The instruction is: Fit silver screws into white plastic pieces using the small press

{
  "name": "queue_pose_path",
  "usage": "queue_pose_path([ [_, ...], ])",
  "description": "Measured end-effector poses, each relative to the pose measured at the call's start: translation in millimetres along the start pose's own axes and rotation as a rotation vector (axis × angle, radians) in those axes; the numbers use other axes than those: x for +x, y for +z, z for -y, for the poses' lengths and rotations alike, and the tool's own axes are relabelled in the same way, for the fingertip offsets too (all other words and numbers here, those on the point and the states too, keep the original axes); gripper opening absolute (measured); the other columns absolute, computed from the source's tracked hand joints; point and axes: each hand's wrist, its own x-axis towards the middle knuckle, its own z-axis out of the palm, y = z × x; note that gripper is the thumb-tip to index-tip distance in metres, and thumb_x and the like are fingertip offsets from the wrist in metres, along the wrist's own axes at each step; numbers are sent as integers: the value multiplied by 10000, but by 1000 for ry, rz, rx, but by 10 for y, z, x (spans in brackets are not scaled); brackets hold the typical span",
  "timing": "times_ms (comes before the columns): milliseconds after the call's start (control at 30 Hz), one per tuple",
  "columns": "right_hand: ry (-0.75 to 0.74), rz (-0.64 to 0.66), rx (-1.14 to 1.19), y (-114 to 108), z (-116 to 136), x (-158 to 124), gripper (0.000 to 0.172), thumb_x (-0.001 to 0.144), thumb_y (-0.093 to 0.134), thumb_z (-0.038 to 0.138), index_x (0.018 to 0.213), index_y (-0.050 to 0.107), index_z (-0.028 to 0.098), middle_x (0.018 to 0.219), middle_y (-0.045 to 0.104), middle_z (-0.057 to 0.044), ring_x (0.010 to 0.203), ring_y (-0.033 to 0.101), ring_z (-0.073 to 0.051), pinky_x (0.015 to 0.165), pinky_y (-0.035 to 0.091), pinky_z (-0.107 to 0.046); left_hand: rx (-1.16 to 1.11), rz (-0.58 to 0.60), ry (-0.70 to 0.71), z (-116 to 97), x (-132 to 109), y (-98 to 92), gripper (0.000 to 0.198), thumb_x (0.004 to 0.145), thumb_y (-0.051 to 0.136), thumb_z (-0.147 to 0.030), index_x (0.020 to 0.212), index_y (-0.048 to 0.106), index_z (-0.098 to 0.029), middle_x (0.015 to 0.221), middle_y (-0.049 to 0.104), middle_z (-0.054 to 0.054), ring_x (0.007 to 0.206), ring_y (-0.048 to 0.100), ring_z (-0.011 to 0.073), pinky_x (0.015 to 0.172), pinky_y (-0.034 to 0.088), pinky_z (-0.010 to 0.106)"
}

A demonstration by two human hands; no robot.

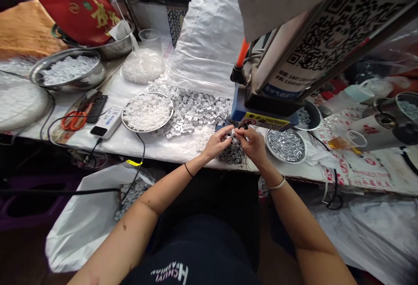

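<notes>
A small white plastic piece point(234, 135) sits between my two hands, below the head of a blue-and-silver press point(261, 113). My left hand point(217, 142) pinches it between thumb and fingers. From the other side, my right hand point(254, 145) has its fingertips closed at the piece; what exactly they grip is too small to make out. Beneath both hands lies a pile of small dark metal parts point(231, 153). Small white beads point(205, 138) are heaped beside my left hand. To the right of my right hand, a round metal bowl point(305, 151) holds silvery metal pins point(285, 145).
Many grey-white square pieces point(196, 106) spread behind my hands. A plate of white beads point(146, 112), a white power bank point(106, 122) and orange-handled scissors point(75, 119) lie left. A cup of amber liquid point(339, 142) stands right. Black cables point(139, 172) hang over the table's front edge.
</notes>
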Motion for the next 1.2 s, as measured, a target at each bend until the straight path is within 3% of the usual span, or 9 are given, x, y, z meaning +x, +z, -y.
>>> queue_pose_path([
  [233,-124,76,-37,-10,10,1,197,874,490,168,936,673,210,862,713,-45,777,613,-173,714,515,-303,-92,-14,-95,-68,10,6,572,718,690,-363,1229,573,-134,1242,597,128,1117,567,256,979,436,383],
  [400,-112,82,-131,-74,-1,-88,315,875,419,111,1086,633,204,1076,686,-68,942,627,-193,832,514,-338,-35,-84,-64,-63,69,4,429,684,714,-395,1021,701,-129,1156,651,126,1084,592,250,970,449,376],
  [533,33,30,-354,-95,-300,-394,415,838,372,60,1188,577,149,1125,661,-110,1007,610,-226,890,498,-379,30,-61,-59,-61,93,-19,394,671,725,-377,978,715,-131,1162,649,130,1058,607,248,962,453,368],
  [733,2,192,-520,63,-693,-945,537,746,378,2,1270,495,7,1279,548,-216,1232,452,-295,1000,436,-439,34,-78,-51,-38,88,-2,402,675,716,-382,988,699,-130,1123,659,120,1028,604,230,916,463,346],
  [867,60,191,-352,22,-735,-891,530,729,406,-8,1231,560,68,1243,589,-187,1191,503,-277,985,454,-456,29,-69,-70,-59,96,38,433,648,738,-364,998,662,-120,1047,659,98,939,601,195,850,465,313],
  [1000,284,74,-3,-97,-641,-728,310,807,479,151,1036,687,170,1139,667,-119,1073,606,-246,957,471,-475,37,-39,-146,-105,112,81,372,678,717,-358,955,621,-129,935,650,63,854,598,172,807,457,299],
  [1067,419,-45,162,-112,-545,-725,272,824,506,250,998,702,178,1129,675,-103,1050,627,-233,960,470,-457,63,-29,-91,-122,102,102,303,701,702,-319,924,602,-141,1047,628,83,973,587,199,881,435,321],
  [1200,589,-203,344,-62,-390,-859,291,799,550,307,995,708,161,967,725,-93,861,690,-212,857,535,-406,219,27,167,-163,-86,114,173,763,640,-242,886,553,-156,1200,564,140,1214,476,242,1017,359,369],
])
